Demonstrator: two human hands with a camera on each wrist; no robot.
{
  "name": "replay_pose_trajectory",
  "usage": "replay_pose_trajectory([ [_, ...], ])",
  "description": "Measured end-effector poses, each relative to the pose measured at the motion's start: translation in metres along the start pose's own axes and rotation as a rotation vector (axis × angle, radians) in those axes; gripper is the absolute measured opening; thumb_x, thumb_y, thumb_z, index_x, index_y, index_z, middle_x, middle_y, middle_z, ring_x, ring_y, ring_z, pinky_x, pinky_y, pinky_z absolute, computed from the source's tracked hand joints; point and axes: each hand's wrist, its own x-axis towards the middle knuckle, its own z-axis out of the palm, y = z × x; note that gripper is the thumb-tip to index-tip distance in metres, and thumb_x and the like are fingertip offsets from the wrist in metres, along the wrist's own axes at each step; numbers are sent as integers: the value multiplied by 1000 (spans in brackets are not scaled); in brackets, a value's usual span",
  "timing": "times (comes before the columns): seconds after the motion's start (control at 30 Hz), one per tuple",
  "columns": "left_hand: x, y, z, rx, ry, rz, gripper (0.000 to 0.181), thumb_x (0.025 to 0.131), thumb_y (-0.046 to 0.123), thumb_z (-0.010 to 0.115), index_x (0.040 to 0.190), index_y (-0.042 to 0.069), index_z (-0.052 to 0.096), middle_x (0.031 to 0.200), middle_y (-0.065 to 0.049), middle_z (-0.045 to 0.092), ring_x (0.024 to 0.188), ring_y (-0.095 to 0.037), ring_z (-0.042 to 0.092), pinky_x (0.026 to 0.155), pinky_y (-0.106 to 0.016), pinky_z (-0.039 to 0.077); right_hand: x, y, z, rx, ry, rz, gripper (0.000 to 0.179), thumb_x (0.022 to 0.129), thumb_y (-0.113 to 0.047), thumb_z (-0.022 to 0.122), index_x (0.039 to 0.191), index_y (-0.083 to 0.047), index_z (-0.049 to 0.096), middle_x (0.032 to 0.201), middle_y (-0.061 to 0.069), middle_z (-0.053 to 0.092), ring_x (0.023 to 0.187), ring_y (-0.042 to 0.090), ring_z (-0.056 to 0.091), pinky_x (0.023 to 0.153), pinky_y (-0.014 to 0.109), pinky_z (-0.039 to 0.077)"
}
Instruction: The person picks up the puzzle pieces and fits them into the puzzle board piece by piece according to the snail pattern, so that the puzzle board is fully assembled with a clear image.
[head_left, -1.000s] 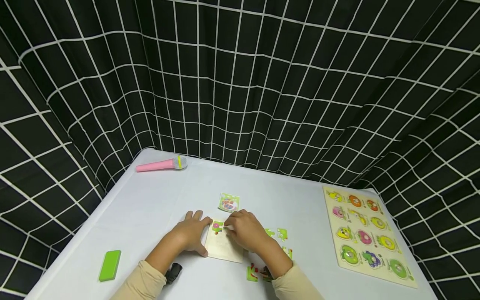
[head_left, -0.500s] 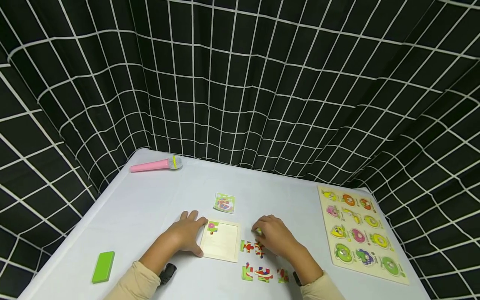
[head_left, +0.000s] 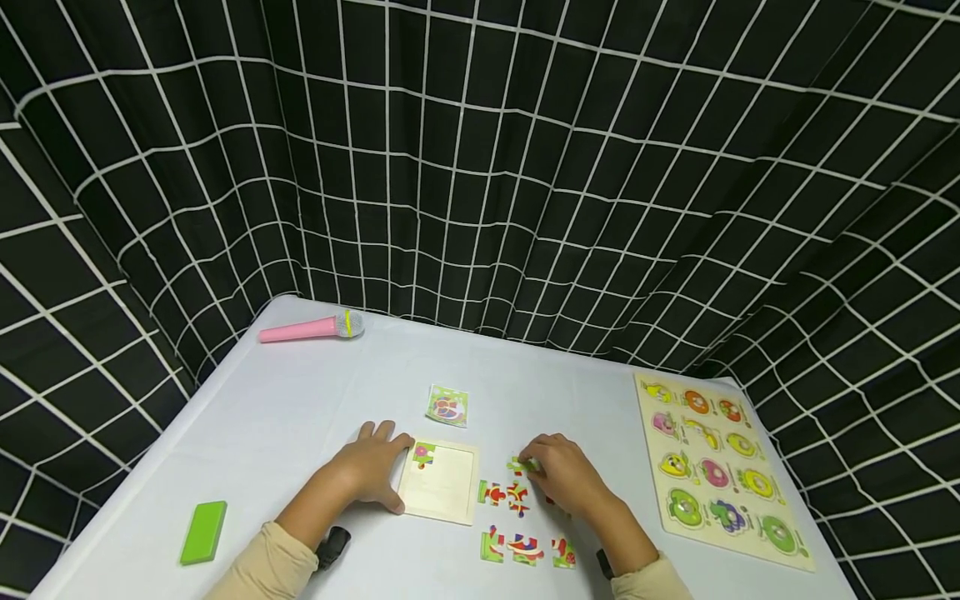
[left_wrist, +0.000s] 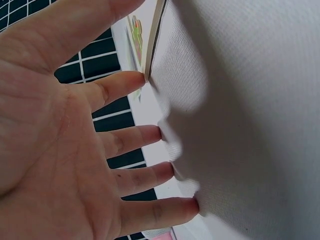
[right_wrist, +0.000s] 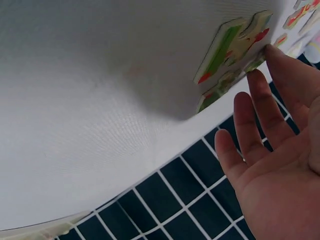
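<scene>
A square wooden puzzle tray (head_left: 446, 492) lies in front of me, with one green and pink jigsaw piece (head_left: 423, 453) in its far left corner. My left hand (head_left: 367, 471) steadies the tray, fingers spread, with index finger and thumb against its left edge. In the left wrist view, the fingertips (left_wrist: 186, 209) rest on the white cloth. To the tray's right, my right hand (head_left: 564, 473) pinches a green jigsaw piece (right_wrist: 255, 62) between thumb and index finger, close over the table. Several loose pieces (head_left: 525, 547) lie in rows beside and below that hand; some are partly hidden under it.
A small picture card (head_left: 447, 407) lies beyond the tray. At the right stands out a fruit peg-puzzle board (head_left: 723, 467). A pink toy microphone (head_left: 311, 328) lies at the back left, a green block (head_left: 203, 532) at the front left. Black gridded curtains surround the white table.
My right hand has moved from inside the tray to the right, over the loose pieces, and now grips a piece in the far row. The left hand keeps its place at the tray.
</scene>
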Motion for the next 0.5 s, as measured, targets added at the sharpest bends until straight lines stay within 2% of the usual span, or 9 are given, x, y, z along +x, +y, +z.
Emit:
replay_pose_trajectory([
  [0.27,-2,1,-3,2,5,-3,90,54,35,94,132,12,55,144,-22,41,129,-45,36,92,-59,47,1,2,1,-36,20,-43,19,77,-12,81,95,-16,73,101,-4,69,97,17,62,87,39,51],
  [0.5,-1,1,-1,-1,5,-1,90,54,35,94,132,12,55,144,-22,40,129,-46,36,91,-60,47,4,-3,-4,-56,17,-53,21,77,-16,81,96,-18,73,100,-7,69,98,15,62,89,39,50],
])
